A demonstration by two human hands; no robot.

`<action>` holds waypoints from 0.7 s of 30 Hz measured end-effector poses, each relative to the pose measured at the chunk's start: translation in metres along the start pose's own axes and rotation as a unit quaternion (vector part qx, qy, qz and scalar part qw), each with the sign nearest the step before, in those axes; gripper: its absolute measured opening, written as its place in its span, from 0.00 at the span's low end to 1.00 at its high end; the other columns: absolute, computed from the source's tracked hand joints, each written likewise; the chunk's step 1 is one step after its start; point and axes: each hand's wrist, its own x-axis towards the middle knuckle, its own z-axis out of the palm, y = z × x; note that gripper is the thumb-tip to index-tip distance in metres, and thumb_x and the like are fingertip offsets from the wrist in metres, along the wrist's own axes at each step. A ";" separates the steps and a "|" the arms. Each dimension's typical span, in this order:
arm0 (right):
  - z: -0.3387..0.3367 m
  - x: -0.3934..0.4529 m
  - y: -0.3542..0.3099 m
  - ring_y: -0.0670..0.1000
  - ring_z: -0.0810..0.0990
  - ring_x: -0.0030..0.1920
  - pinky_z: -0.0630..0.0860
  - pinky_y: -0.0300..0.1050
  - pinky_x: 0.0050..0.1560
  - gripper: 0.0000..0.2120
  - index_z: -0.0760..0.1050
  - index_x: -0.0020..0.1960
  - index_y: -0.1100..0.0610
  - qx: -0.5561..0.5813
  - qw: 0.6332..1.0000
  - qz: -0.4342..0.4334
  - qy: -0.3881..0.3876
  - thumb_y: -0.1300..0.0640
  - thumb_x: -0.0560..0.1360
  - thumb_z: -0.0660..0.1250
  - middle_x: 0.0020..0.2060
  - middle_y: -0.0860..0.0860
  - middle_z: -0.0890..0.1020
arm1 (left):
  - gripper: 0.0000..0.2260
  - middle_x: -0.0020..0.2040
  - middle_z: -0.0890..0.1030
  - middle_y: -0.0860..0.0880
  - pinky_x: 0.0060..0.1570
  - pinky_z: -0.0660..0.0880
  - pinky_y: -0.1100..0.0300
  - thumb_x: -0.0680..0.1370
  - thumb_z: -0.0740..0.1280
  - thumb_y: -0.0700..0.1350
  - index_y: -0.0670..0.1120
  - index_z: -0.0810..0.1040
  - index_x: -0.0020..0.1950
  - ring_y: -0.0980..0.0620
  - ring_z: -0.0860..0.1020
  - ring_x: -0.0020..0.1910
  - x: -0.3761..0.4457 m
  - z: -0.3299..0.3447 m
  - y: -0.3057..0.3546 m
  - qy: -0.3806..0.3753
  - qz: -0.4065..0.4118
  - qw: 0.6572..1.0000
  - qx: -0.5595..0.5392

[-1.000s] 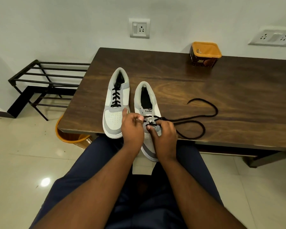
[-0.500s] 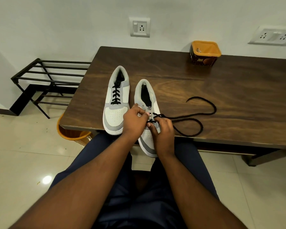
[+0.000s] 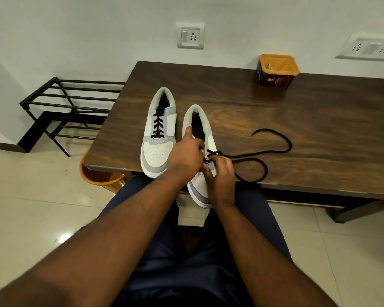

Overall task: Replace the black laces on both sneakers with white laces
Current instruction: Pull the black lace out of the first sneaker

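I found both hands at the right sneaker (image 3: 198, 138), which lay on the surface (image 3: 297, 120) with its toe overhanging the near edge toward me and its heel away toward the wall; its long axis ran near to far, tilted slightly left at the heel. The left hand (image 3: 187, 157) rested on the sneaker's left flank, forefinger straight along the collar, the other fingers curled in at the eyelets; whether they pinched anything I could not tell. The right hand (image 3: 221, 173) was closed in a pinch on the black lace (image 3: 275, 149) at the lowest eyelets still threaded, near the toe. From that pinch the freed lace trailed to my right across the surface in two loose loops, its long run lying roughly crosswise to the sneaker. In my judgement the coming pull would go rightward and up, away from the eyelets, with the right hand nearer the lace and the left bracing the sneaker. The left sneaker (image 3: 159, 131) stood just beside it, parallel, toe toward me, fully laced in black and untouched. No white lace was visible to me. An orange-rimmed tub (image 3: 277, 72) stood at the far edge, well apart.
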 end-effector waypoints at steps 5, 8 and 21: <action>0.000 0.000 0.000 0.55 0.76 0.56 0.75 0.49 0.54 0.17 0.77 0.59 0.61 -0.005 1.000 0.002 0.004 0.50 0.76 0.69 0.55 0.56 0.77 | 0.03 0.79 0.58 0.51 0.47 0.81 0.52 0.78 0.67 0.40 0.45 0.80 0.46 0.47 0.81 0.51 0.001 0.005 -0.007 0.025 0.005 0.994 -0.109; 0.001 0.001 -0.001 0.55 0.76 0.55 0.74 0.48 0.53 0.17 0.78 0.57 0.61 0.002 1.000 0.003 0.014 0.50 0.75 0.71 0.53 0.56 0.78 | 0.08 0.78 0.61 0.52 0.49 0.80 0.51 0.78 0.66 0.38 0.49 0.77 0.41 0.50 0.77 0.61 -0.004 0.008 -0.017 0.076 -0.058 0.938 -0.332; 0.001 0.001 -0.002 0.54 0.76 0.53 0.74 0.48 0.51 0.13 0.77 0.54 0.61 0.004 1.000 0.015 0.005 0.53 0.75 0.70 0.52 0.54 0.77 | 0.11 0.80 0.51 0.52 0.55 0.72 0.56 0.77 0.67 0.49 0.50 0.77 0.58 0.49 0.75 0.62 -0.008 -0.007 0.007 0.031 0.003 0.994 -0.107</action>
